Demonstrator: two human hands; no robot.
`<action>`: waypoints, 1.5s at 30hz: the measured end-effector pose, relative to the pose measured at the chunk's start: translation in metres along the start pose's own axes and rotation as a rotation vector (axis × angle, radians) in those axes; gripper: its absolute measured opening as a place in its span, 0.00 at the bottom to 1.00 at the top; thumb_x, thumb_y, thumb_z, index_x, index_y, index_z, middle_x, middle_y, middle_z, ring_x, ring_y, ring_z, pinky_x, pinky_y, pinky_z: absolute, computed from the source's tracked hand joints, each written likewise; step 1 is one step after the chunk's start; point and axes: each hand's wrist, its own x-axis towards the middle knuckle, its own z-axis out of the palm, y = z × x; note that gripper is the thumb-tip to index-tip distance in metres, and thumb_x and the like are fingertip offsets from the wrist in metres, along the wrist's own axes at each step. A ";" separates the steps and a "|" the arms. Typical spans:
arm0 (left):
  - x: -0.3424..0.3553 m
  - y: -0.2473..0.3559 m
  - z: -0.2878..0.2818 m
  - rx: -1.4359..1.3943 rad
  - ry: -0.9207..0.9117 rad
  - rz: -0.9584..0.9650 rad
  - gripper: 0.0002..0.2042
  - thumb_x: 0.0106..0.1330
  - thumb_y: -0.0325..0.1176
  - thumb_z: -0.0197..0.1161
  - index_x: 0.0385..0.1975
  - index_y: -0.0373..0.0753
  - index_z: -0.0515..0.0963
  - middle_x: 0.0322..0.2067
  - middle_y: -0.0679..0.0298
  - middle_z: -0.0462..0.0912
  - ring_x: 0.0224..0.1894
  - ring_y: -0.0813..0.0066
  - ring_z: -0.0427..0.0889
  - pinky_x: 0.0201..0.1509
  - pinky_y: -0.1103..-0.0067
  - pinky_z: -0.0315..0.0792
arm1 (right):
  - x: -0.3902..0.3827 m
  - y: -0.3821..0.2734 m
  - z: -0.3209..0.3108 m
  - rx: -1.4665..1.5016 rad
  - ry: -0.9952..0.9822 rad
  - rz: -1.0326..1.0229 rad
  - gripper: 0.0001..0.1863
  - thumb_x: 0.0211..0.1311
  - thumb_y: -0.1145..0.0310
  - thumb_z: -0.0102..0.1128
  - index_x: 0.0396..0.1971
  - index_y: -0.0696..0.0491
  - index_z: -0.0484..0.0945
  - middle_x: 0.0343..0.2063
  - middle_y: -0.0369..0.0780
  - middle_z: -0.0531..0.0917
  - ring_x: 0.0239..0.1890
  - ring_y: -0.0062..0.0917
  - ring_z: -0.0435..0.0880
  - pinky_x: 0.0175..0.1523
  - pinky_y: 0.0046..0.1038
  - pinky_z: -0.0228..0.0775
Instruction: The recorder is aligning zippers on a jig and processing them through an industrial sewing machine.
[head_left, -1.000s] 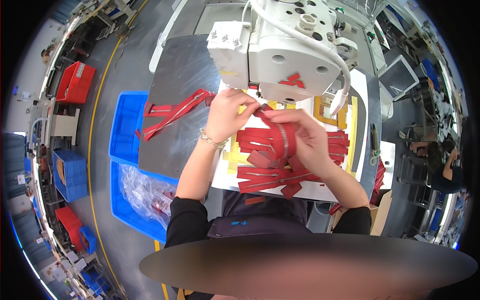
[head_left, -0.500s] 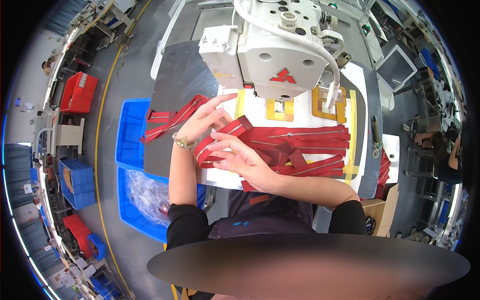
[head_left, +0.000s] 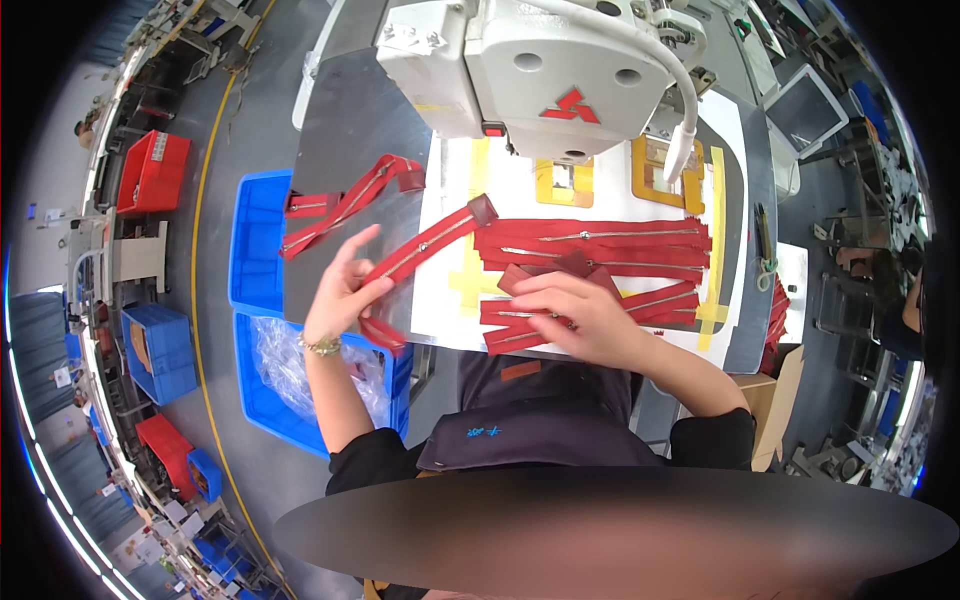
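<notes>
A red zipper with a dark red tab at its far end slants up from my left hand. The thumb and fingers of that hand are closed on it, and its lower end hangs towards the table's front edge. My right hand is over the pile of small dark red fabric tabs. Its fingers are bent but apart, with the tips at the tabs; nothing shows held in them. Around the tabs, several red zippers lie side by side on the white sheet.
A white sewing machine head stands ahead, with yellow-framed clamp plates below. Tabbed zippers lie on the dark table at left. Blue bins stand beside it, one with clear plastic. Scissors lie at right.
My hands have moved apart. The left hand has drawn the tabbed zipper leftward and nearer to me; the right has gone from the zipper to the pile of tabs.
</notes>
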 end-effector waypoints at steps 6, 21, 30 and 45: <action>-0.016 -0.015 0.002 0.609 0.376 -0.075 0.29 0.55 0.33 0.68 0.59 0.39 0.68 0.24 0.61 0.76 0.24 0.64 0.75 0.31 0.72 0.70 | -0.054 0.024 -0.035 -0.650 0.262 -0.185 0.15 0.49 0.74 0.68 0.39 0.55 0.79 0.38 0.39 0.80 0.34 0.29 0.80 0.38 0.31 0.70; -0.004 0.000 0.175 0.615 -0.038 0.851 0.16 0.45 0.33 0.72 0.38 0.47 0.82 0.38 0.70 0.77 0.42 0.69 0.75 0.47 0.74 0.63 | -0.128 0.030 0.017 -0.860 0.190 -0.185 0.19 0.46 0.66 0.70 0.40 0.53 0.80 0.40 0.36 0.80 0.37 0.23 0.78 0.39 0.28 0.65; 0.005 -0.007 0.169 0.655 0.033 0.854 0.14 0.47 0.34 0.71 0.37 0.48 0.82 0.38 0.71 0.77 0.43 0.70 0.74 0.48 0.73 0.61 | -0.126 0.031 0.021 -0.823 0.244 -0.245 0.18 0.43 0.71 0.70 0.38 0.54 0.81 0.38 0.35 0.79 0.35 0.24 0.77 0.35 0.27 0.66; 0.023 0.010 0.139 0.645 0.151 0.509 0.15 0.48 0.31 0.72 0.35 0.40 0.77 0.32 0.63 0.75 0.36 0.65 0.74 0.43 0.72 0.66 | -0.107 0.024 0.024 -0.718 0.374 -0.012 0.14 0.43 0.73 0.70 0.35 0.53 0.81 0.35 0.36 0.76 0.33 0.28 0.77 0.39 0.30 0.66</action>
